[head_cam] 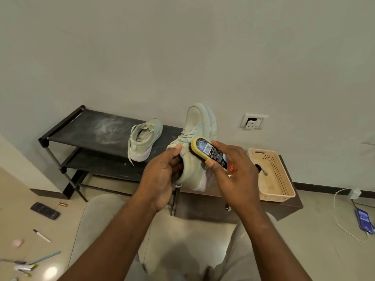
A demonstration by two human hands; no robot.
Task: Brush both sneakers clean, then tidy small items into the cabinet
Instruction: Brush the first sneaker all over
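Left hand (pixel 160 175) grips the sneaker (pixel 194 153) by its opening, steadying it; right hand (pixel 233 169) clasps the brush (pixel 211 152) against its side.

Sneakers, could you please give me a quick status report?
Left hand grips the held sneaker at its opening. Right hand presses the brush on its side. Second sneaker on the rack, nothing blocking.

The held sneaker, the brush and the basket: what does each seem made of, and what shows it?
The held sneaker: probably suede or canvas, matte pale green, no shine. The brush: smooth yellow body, perhaps plastic or painted wood, with dark bristles. The basket: moulded beige plastic, judging by its perforated walls.
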